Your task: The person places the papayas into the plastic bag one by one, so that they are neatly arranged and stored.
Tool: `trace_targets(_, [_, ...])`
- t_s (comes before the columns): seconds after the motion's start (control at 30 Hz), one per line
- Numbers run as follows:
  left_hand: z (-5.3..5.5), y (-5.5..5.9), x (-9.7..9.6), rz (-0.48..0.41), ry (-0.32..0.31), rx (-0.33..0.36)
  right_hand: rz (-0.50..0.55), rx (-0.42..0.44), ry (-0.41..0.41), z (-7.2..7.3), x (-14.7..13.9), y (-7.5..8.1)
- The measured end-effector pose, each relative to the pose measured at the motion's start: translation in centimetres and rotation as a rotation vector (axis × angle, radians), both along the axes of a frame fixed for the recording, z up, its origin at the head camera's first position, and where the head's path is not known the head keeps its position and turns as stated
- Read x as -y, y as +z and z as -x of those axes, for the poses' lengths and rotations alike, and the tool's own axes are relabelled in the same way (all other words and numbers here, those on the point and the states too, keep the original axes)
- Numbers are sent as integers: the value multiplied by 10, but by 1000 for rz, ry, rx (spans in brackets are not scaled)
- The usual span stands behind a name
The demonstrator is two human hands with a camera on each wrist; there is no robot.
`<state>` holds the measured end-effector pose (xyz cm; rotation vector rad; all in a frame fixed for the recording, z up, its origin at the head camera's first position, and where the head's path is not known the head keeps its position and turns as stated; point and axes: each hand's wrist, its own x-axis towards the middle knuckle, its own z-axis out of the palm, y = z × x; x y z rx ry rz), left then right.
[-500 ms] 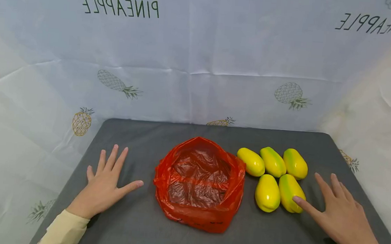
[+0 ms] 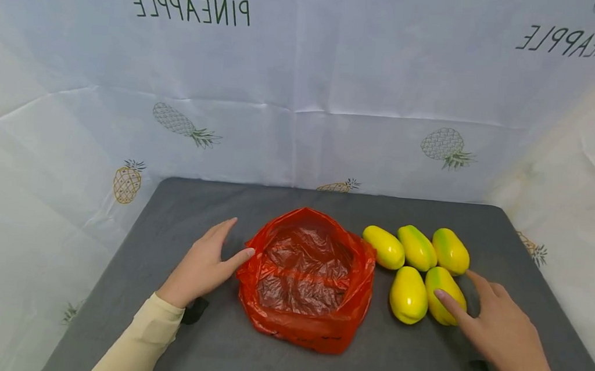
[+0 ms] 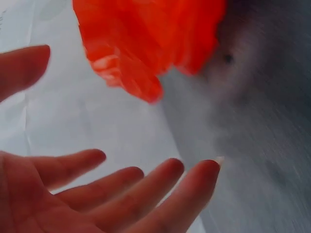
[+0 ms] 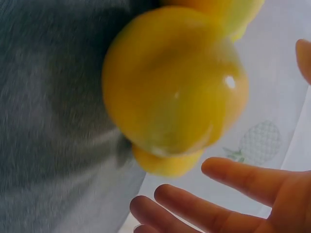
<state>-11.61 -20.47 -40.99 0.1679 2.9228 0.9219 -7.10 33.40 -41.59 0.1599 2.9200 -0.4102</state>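
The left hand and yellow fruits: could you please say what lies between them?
The head view shows the red bag between the left hand and the yellow fruits.

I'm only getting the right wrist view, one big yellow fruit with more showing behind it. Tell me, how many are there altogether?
Observer: The head view shows five yellow fruits, bunched in two rows.

Operator: I've got nothing beside them on my screen. What's next to them on the left?

Observer: A red plastic bag, with its mouth spread open.

Operator: And what's on the far side of that, further left?

Observer: The left hand, thumb toward the bag but not gripping it.
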Motion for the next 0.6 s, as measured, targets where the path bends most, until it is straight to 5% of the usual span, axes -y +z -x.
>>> trace_targets(0.33, [20, 0, -24, -104, 19, 123, 28, -35, -12, -1, 9, -5])
trace_targets(0.6, [30, -4, -32, -115, 7, 130, 34, -56, -11, 1, 13, -7])
